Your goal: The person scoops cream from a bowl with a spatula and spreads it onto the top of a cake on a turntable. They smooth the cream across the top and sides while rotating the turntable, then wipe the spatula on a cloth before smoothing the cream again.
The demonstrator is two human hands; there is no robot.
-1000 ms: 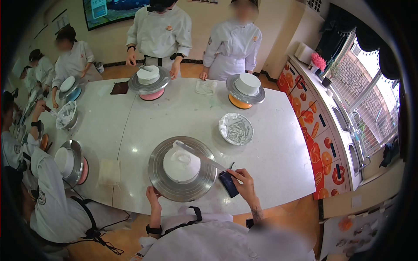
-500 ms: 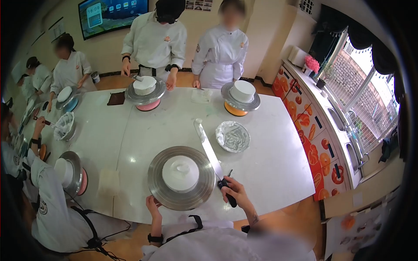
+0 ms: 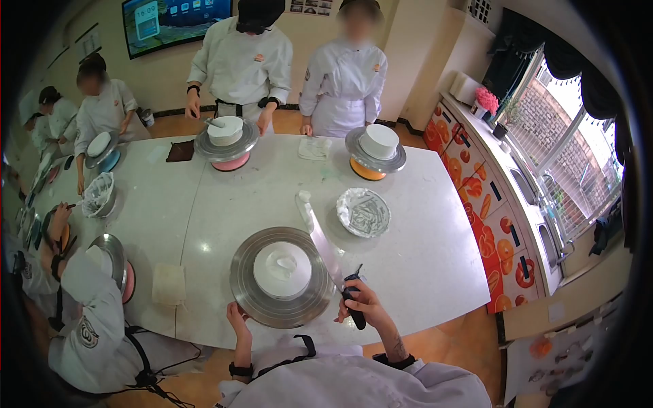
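A white-frosted cake (image 3: 277, 284) with a small mound of cream on top stands on a metal cake turntable (image 3: 248, 299) in front of me. At the turntable's near left rim is my left hand (image 3: 238, 321), its fingers bent against the edge. My right hand (image 3: 365, 304) is wrapped round the black handle of a long palette knife (image 3: 325, 251). The blade slants away to the left over the turntable's right side, with white cream on its far end. Beyond it stands a bowl (image 3: 364, 213) smeared inside with white cream.
Across the table (image 3: 422, 224) are two more frosted cakes on turntables, one pink-based (image 3: 230, 165) and one orange-based (image 3: 368, 170). Two people stand behind them. A beige cloth (image 3: 169, 284) lies left of my turntable. Another person (image 3: 95, 319) works close on my left.
The palette knife has shifted slightly left and nearer to me with my right hand. The cream mound on the cake looks turned. My left hand stays at the rim.
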